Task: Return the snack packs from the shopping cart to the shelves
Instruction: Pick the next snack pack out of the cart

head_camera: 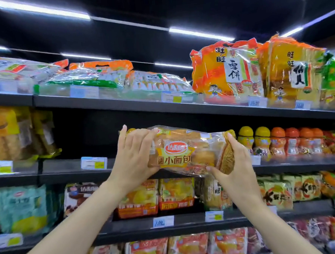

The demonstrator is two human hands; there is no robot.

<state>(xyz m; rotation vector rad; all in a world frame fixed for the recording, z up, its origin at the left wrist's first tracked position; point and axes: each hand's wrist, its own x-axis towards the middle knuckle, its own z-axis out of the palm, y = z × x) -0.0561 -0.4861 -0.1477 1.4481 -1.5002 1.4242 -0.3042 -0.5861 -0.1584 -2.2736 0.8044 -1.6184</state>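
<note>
Your left hand (134, 159) and right hand (233, 165) each grip an end of the bread pack (185, 151), fingers curled round it, before the second shelf (77, 171).

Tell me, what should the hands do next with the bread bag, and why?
Probably push the bread bag forward into the dark gap on the shelf behind it. The left hand and right hand grip its two ends at that shelf's height, and that spot looks bare.
</note>
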